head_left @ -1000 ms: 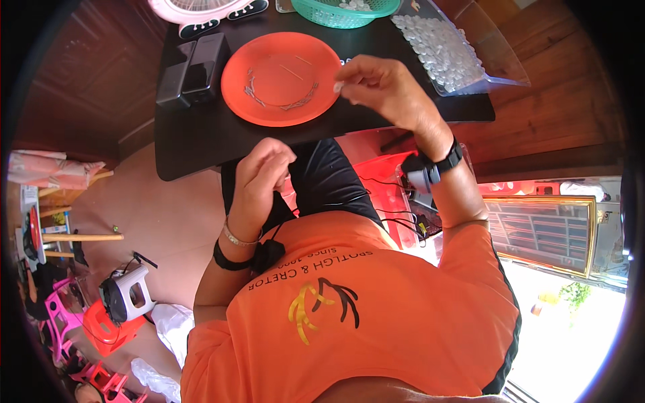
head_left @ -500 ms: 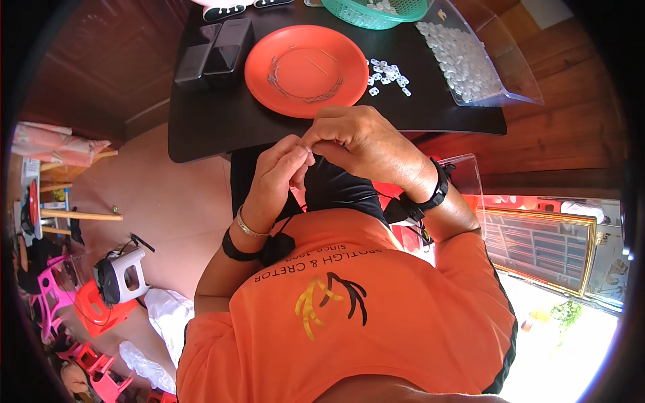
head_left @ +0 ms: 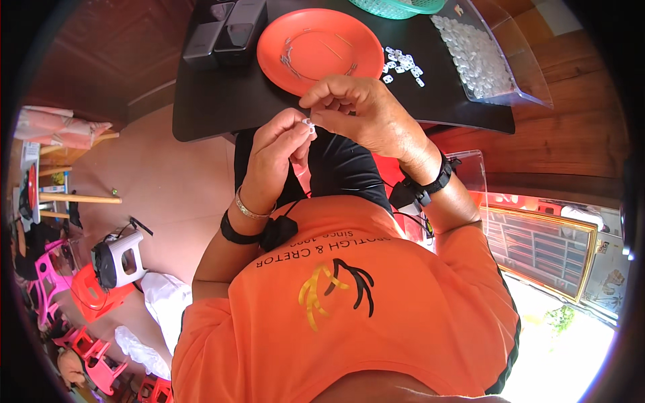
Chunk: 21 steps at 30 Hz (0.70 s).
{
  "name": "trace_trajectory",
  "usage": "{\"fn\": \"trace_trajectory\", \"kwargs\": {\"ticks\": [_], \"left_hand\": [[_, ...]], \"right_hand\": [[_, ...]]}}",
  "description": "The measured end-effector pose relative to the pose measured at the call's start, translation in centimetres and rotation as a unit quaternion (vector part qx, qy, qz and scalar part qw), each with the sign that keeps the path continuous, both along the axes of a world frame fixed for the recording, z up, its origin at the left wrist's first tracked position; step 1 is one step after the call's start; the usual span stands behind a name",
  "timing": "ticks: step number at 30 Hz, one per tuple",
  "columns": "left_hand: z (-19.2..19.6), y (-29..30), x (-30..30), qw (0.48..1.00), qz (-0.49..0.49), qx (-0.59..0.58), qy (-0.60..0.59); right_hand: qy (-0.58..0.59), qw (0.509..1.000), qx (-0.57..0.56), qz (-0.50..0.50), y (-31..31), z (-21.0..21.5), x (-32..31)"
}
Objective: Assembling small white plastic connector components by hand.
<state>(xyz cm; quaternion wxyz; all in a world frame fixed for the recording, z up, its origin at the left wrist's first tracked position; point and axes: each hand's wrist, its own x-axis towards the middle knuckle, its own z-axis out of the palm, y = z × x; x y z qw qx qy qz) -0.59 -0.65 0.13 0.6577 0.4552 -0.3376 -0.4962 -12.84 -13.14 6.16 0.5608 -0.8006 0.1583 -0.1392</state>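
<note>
Between the thumb and fingers of my left hand (head_left: pixel 279 148) is a small white plastic piece (head_left: pixel 310 125), held above my lap just off the table's near edge. My right hand (head_left: pixel 369 117) hovers right beside it, thumb tip close to the piece and index finger lifted apart from the thumb. Nothing shows between those right fingertips. Just beyond the hands, an orange plate (head_left: pixel 289 75) carries thin metal pins (head_left: pixel 287 59) and a couple of slender sticks (head_left: pixel 330 48). To its right lie several small white pieces with holes (head_left: pixel 402 62), loose on the table.
The dark table (head_left: pixel 215 111) also bears grey-black boxes (head_left: pixel 236 33) at left, a green basket (head_left: pixel 396 8) at the back and a transparent tray (head_left: pixel 527 74) of translucent pieces at right. A wooden wall (head_left: pixel 564 127) stands to the right; red stools (head_left: pixel 97 292) are at lower left.
My right index finger has lifted away from the left fingertips, so the white piece now shows. Both hands sit slightly higher in view, while the table and plate have shifted upward.
</note>
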Motion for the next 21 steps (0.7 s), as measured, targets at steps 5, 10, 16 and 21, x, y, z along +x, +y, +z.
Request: {"fn": "trace_trajectory", "kwargs": {"ticks": [5,10,16,21], "left_hand": [[-0.3,0.1,0.2,0.999,0.0,-0.022,-0.03],[-0.7,0.2,0.0,0.997,0.024,-0.043,-0.06],[-0.3,0.3,-0.1,0.995,0.028,-0.022,-0.091],[-0.1,0.2,0.3,1.0,-0.022,-0.008,-0.012]], "right_hand": [[-0.045,0.987,-0.151,0.019,0.1,-0.2,-0.3],[-0.041,0.992,-0.115,-0.007,0.9,-0.5,-0.6],[-0.029,0.993,-0.116,-0.022,1.2,-0.2,-0.7],[-0.149,0.961,-0.224,-0.06,1.2,-1.4,-0.5]]}}
